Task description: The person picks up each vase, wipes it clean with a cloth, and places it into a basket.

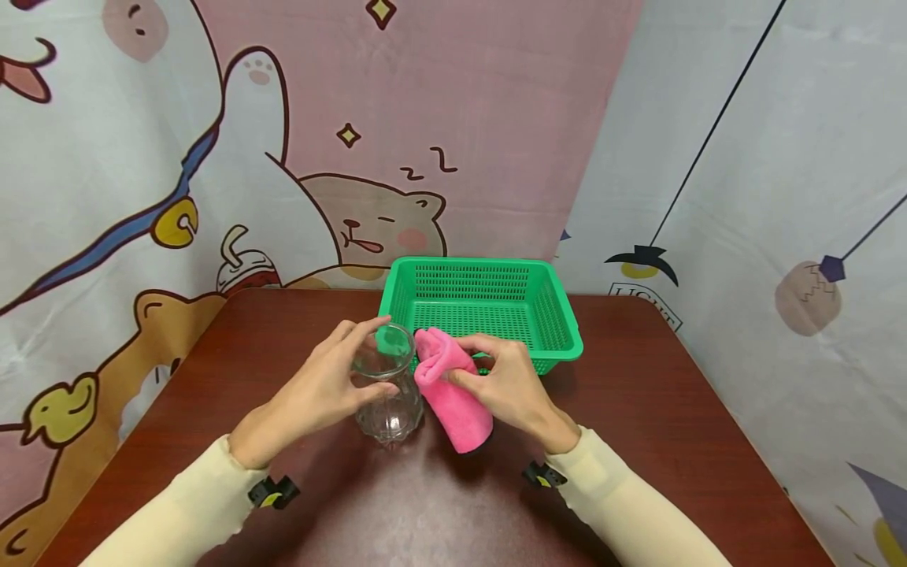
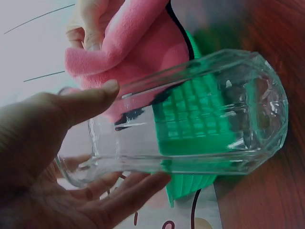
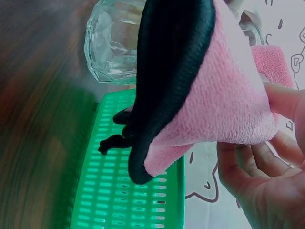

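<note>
A clear glass vase (image 1: 392,411) with a flared rim and faceted base stands roughly upright in front of me. My left hand (image 1: 319,390) grips it around the neck, thumb on the near side and fingers on the far side. Just right of the vase hangs a folded pink cloth (image 1: 462,413) with black edging. The right hand (image 1: 506,386) pinches its upper part between thumb and fingers. In the right wrist view, the cloth (image 3: 214,100) droops in a fold, its black trim and a small black loop showing. Some of the vase is hidden behind it there.
A green plastic basket (image 1: 560,346) with slotted walls sits on the dark red-brown table (image 1: 638,409), just beyond both hands. Behind the table hangs a cartoon-printed curtain (image 1: 496,118).
</note>
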Available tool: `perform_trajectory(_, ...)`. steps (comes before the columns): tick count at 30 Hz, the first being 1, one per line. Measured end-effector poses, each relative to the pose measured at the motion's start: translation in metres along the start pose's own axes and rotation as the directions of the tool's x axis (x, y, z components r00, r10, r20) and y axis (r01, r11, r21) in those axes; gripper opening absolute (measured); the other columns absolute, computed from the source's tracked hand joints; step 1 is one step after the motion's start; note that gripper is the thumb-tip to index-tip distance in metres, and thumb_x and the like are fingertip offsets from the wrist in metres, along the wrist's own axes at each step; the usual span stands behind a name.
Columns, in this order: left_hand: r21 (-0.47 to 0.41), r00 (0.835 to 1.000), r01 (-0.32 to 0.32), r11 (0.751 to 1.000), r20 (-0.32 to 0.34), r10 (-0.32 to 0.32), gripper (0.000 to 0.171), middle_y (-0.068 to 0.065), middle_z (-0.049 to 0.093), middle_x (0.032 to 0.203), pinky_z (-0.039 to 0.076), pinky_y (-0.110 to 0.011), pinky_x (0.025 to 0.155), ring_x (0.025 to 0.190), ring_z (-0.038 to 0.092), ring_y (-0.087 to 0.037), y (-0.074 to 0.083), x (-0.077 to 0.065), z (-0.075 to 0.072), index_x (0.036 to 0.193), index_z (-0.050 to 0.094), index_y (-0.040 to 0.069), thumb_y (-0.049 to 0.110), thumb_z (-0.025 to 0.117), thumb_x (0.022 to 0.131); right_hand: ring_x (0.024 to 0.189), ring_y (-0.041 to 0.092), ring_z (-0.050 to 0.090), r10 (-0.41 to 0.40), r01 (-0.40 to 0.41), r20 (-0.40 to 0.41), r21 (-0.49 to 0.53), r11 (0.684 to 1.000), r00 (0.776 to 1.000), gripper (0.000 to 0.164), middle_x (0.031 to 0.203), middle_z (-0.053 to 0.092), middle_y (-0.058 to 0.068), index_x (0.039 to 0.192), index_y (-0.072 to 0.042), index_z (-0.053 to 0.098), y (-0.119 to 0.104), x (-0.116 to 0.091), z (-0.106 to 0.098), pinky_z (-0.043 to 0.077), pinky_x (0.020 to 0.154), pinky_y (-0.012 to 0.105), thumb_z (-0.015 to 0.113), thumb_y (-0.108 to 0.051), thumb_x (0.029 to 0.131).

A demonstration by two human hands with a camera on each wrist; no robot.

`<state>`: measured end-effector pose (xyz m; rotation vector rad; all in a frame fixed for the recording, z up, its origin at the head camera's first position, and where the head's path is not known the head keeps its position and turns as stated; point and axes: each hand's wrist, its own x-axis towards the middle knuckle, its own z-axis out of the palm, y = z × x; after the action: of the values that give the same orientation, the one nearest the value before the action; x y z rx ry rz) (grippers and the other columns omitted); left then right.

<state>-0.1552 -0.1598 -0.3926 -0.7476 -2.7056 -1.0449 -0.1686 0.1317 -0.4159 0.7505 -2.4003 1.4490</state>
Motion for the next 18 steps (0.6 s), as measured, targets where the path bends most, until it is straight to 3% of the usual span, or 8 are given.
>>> perform_trajectory(4,-0.033,0.998,-0.022,0.999,0.056,0.024,0.105,-0.010,0.059,0.128,0.065,-0.030,0.085,0.111,0.073,-0.021,-0.004,0.001,-0.003,0.167,0.035,0.023,0.023,0.096,0.081,0.102,0.006,0.074,-0.008,0.008,0.008,0.003,1.000,1.000,0.038,0.113,0.080,-0.011,0.120,-0.023,0.081,0.001,0.000,0.000,0.064,0.084,0.027,0.094,-0.023,0.084)
perform_trajectory(9,-0.034,0.992,-0.068,0.997,0.101,0.072,0.106,-0.013,0.062,0.135,0.064,-0.035,0.087,0.118,0.073,-0.028,-0.006,0.003,-0.006,0.167,0.030,0.015,0.020,0.094,0.083,0.104,0.006,0.073,-0.023,0.023,0.021,0.006,1.000,1.000,0.038,0.114,0.079,-0.011,0.120,-0.022,0.081,0.000,0.000,0.001,0.064,0.086,0.028,0.094,-0.024,0.085)
perform_trajectory(18,-0.037,0.966,-0.087,0.995,0.239,0.094,0.103,-0.015,0.056,0.144,0.063,-0.028,0.088,0.130,0.068,-0.032,-0.005,0.007,-0.019,0.169,0.025,0.021,0.011,0.088,0.088,0.106,0.007,0.073,-0.061,0.061,0.038,0.011,0.998,0.997,0.041,0.115,0.078,-0.010,0.123,-0.022,0.080,0.000,0.002,0.006,0.064,0.087,0.030,0.093,-0.023,0.084)
